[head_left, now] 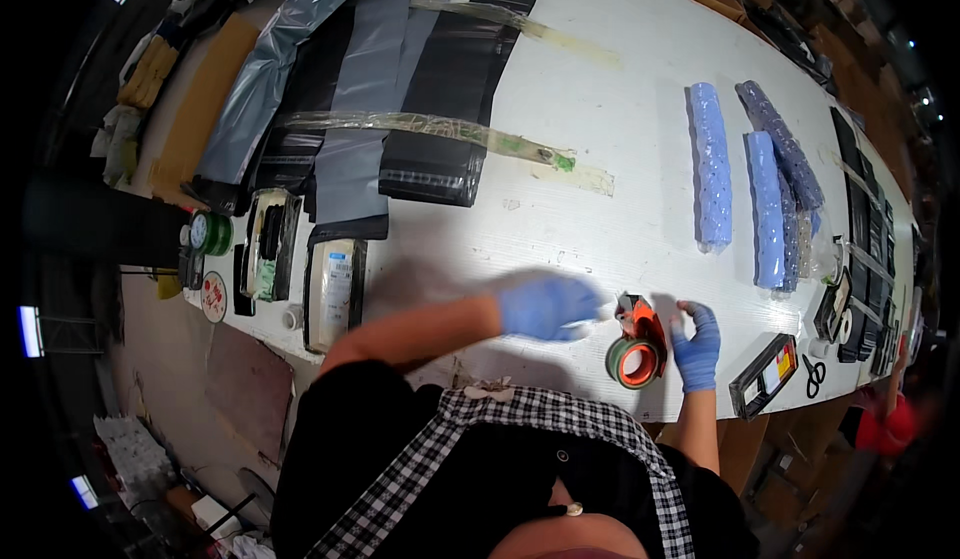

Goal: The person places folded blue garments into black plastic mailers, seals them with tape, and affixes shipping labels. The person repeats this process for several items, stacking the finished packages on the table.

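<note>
An orange tape dispenser [651, 337] with a roll of tape lies near the table's front edge, between my hands. Just right of it is my right hand [697, 349] in a blue fingerless glove, thumb and fingers apart and nothing seen in them. My left hand [548, 309], gloved in blue too, is left of the dispenser above the white table [600, 219]. Motion smears its fingers, so I cannot tell whether they hold anything. Farther right lie rolled blue dotted sheets, one roll [711, 169] apart from a group [766, 209].
Black and grey plastic mailer bags [440, 109] lie at the far left, under strips of tape. Open boxes [335, 289] and green tape rolls [210, 232] stand along the left edge. At right are a small box [763, 376], black scissors [816, 377] and more black bags [868, 229].
</note>
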`<control>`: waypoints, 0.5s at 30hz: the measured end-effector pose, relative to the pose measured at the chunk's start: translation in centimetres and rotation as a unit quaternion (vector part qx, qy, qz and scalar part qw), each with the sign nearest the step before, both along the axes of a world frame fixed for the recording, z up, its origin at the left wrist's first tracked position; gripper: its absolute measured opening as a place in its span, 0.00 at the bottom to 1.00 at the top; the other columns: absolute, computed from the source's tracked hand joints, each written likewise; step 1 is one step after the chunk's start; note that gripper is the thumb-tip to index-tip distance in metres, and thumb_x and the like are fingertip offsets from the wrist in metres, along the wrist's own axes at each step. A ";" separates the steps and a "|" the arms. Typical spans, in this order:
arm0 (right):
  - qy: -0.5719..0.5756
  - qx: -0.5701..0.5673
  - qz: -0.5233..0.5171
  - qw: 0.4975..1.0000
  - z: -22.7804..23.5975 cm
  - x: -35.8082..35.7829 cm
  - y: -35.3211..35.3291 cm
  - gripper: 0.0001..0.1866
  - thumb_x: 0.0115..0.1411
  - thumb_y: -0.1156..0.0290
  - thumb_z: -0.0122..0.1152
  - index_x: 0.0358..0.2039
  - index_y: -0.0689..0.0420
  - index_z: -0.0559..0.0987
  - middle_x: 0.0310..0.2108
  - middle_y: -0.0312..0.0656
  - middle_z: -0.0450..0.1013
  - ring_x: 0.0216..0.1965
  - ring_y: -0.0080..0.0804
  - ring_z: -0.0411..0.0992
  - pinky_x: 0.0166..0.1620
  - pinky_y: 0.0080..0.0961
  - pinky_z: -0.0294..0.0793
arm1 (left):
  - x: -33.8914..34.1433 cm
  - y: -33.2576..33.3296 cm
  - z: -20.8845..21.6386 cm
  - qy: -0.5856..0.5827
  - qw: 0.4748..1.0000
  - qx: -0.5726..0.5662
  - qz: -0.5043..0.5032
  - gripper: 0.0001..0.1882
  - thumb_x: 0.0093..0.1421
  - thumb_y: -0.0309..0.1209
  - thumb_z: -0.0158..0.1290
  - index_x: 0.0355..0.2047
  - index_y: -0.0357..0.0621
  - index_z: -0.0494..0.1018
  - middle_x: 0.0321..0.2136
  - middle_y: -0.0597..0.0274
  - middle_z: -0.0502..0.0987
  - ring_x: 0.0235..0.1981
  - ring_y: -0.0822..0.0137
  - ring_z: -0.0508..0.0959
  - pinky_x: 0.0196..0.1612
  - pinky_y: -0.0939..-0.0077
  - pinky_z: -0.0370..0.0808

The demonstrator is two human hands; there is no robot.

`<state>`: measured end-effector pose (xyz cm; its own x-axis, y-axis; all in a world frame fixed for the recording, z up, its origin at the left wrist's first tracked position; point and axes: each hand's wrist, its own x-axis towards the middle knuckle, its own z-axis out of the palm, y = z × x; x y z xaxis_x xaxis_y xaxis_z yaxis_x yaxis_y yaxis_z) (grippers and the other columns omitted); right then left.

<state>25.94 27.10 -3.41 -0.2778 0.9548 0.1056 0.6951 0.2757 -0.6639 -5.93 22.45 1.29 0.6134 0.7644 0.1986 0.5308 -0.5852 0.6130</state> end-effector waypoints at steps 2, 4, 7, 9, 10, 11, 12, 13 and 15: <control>-0.061 0.020 0.050 0.997 0.5 -1.1 -0.9 0.16 0.48 0.72 0.68 0.39 0.58 0.79 0.41 0.47 0.74 0.44 0.45 0.73 0.51 0.37 0.72 | -3.0 -6.3 -2.4 -0.047 0.997 -0.020 0.058 0.20 0.57 0.37 0.57 0.50 0.47 0.74 0.46 0.55 0.77 0.49 0.56 0.76 0.54 0.62 0.73; -0.069 0.048 0.072 0.994 -0.3 -3.3 -1.0 0.17 0.47 0.70 0.70 0.39 0.58 0.79 0.41 0.48 0.74 0.44 0.48 0.71 0.51 0.40 0.71 | -4.5 -11.5 -6.0 -0.037 0.986 -0.026 0.162 0.18 0.54 0.34 0.58 0.46 0.48 0.75 0.42 0.56 0.78 0.45 0.56 0.78 0.53 0.60 0.73; -0.096 0.068 0.101 0.988 -0.3 -6.3 -0.4 0.20 0.47 0.68 0.72 0.40 0.59 0.78 0.43 0.51 0.72 0.46 0.49 0.70 0.52 0.40 0.70 | -6.0 -17.5 -10.7 -0.096 0.944 0.090 0.303 0.14 0.52 0.30 0.57 0.41 0.48 0.74 0.41 0.56 0.78 0.44 0.56 0.78 0.52 0.57 0.74; -0.126 0.089 0.118 0.981 -1.2 -7.8 -1.1 0.24 0.47 0.67 0.73 0.45 0.59 0.76 0.46 0.51 0.70 0.49 0.49 0.67 0.54 0.41 0.68 | -6.4 -20.2 -13.6 -0.069 0.911 0.162 0.374 0.13 0.50 0.28 0.56 0.38 0.47 0.73 0.41 0.57 0.77 0.45 0.56 0.77 0.52 0.55 0.74; -0.124 0.077 0.121 0.982 -1.9 -7.7 -1.3 0.28 0.47 0.67 0.73 0.48 0.59 0.74 0.48 0.51 0.69 0.51 0.50 0.66 0.55 0.43 0.67 | -6.3 -21.0 -13.6 -0.055 0.901 0.160 0.399 0.13 0.50 0.29 0.56 0.38 0.47 0.73 0.41 0.57 0.77 0.45 0.56 0.77 0.52 0.55 0.74; -0.127 0.072 0.119 0.982 -2.2 -8.2 -2.0 0.32 0.46 0.66 0.73 0.52 0.58 0.72 0.50 0.52 0.68 0.52 0.50 0.65 0.56 0.43 0.66 | -6.5 -21.3 -13.0 -0.043 0.895 0.146 0.418 0.13 0.49 0.29 0.56 0.37 0.47 0.74 0.41 0.57 0.77 0.45 0.56 0.77 0.53 0.55 0.74; -0.131 0.073 0.111 0.982 -2.1 -8.4 -2.6 0.36 0.46 0.66 0.74 0.56 0.58 0.70 0.52 0.52 0.66 0.53 0.50 0.65 0.57 0.43 0.66 | -6.7 -21.3 -12.3 -0.039 0.892 0.132 0.431 0.12 0.49 0.29 0.57 0.36 0.46 0.74 0.42 0.58 0.77 0.46 0.56 0.77 0.53 0.56 0.73; -0.164 0.099 0.101 0.976 -2.3 -8.3 -3.3 0.41 0.45 0.65 0.74 0.59 0.57 0.67 0.54 0.54 0.64 0.55 0.51 0.63 0.58 0.43 0.65 | -6.9 -21.1 -11.7 -0.038 0.891 0.122 0.435 0.12 0.48 0.29 0.57 0.36 0.46 0.75 0.42 0.58 0.77 0.46 0.56 0.77 0.53 0.56 0.73; -0.244 0.123 0.071 0.959 -3.0 -7.2 -3.7 0.53 0.41 0.62 0.76 0.66 0.57 0.58 0.59 0.58 0.59 0.60 0.54 0.60 0.62 0.44 0.60 | -7.2 -20.5 -11.2 -0.041 0.892 0.111 0.437 0.12 0.47 0.29 0.57 0.35 0.45 0.76 0.43 0.58 0.77 0.47 0.57 0.76 0.54 0.56 0.73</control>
<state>18.76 23.38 -6.41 -0.4771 0.8664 0.1472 0.8504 0.4974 -0.1715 -13.12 1.93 -9.90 -0.2214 0.8798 0.4207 0.8024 -0.0808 0.5913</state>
